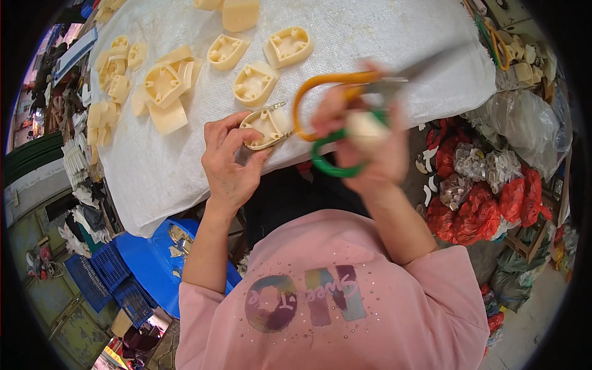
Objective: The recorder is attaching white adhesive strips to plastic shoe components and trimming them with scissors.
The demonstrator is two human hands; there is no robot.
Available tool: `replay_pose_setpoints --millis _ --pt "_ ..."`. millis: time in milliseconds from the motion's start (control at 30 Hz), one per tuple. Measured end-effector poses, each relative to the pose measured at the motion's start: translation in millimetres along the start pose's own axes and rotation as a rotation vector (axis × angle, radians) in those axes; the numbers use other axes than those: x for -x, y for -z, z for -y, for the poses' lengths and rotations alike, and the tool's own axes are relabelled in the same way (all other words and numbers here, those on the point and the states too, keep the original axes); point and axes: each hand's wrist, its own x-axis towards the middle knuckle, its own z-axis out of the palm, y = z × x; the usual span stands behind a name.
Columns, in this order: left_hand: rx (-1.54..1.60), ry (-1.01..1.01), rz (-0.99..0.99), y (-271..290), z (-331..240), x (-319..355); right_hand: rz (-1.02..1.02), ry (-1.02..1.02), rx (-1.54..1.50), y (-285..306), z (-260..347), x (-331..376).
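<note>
My left hand (234, 160) pinches a cream plastic shell (265, 128) by its edge, over the near edge of the white-covered table (216, 180). A shiny metal-coloured strip lines the shell's rim, and pegs show inside it. To the right, my right hand (376, 148) is closed around a pair of scissors (336, 79) with one orange and one green handle loop. Their blades point to the far right. Motion smears this hand; a pale piece (367, 129) shows at it, too blurred to name. Several similar cream shells (254, 83) lie just beyond my left hand.
More cream pieces (165, 86) are piled at the table's left. Below that side stands a blue tub (148, 253) with small pieces inside, beside blue crates (111, 268). Red plastic bags (478, 213) and clear bags (524, 126) crowd the floor at right.
</note>
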Motion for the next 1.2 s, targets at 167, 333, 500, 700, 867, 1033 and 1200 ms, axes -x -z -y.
replay_pose_setpoints --millis 167,333,500,700,867,1033,1200 --pt "0.008 -0.002 0.011 1 2 1 -0.084 -0.211 0.146 3 -17 3" --pt "0.044 0.017 0.015 -2 4 2 0.041 0.052 0.113 0 5 -26" --pt "0.059 -0.023 0.019 3 6 -2 -0.045 -0.143 0.236 -1 -35 -27" --pt "0.039 -0.062 -0.008 -1 9 -5 -0.067 -0.037 0.145 0 -23 -27" --pt "0.068 -0.054 -0.019 4 8 -3 -0.097 -0.199 0.038 3 -30 -28" --pt "0.091 -0.079 -0.035 0 9 -3 0.024 -0.030 0.216 5 -44 -20" --pt "0.103 -0.080 -0.067 4 8 4 -0.157 -0.158 0.187 -7 -20 -18"
